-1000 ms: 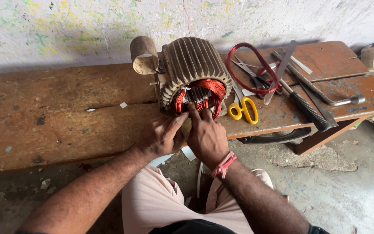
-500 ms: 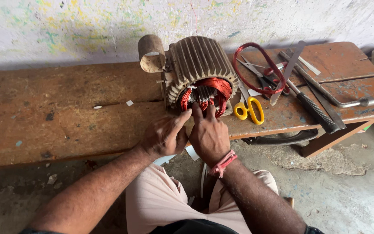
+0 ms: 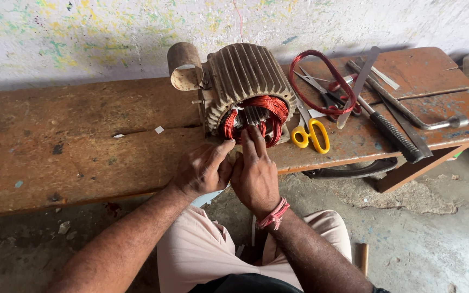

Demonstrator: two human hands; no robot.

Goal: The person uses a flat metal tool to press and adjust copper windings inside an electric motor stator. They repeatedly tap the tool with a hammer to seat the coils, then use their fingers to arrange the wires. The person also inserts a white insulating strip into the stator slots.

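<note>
At the motor (image 3: 248, 81) mouth, our right hand (image 3: 256, 173) fingers press the copper windings (image 3: 256, 111); left hand (image 3: 202, 168), curled loosely, steadies; best pressed gently.

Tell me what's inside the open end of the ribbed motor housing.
Inside the motor housing, red copper windings ring pale stator slots. The right hand fingers cover the lower middle of the opening; the left hand hides its lower left edge.

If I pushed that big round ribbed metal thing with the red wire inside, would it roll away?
Probably not easily. The ribbed motor housing looks like thick cast metal packed with copper windings, so it is likely heavy for its size. It is round and lies on its side on the wooden bench, so a hard shove might rock it. The right hand and left hand touch it.
</note>
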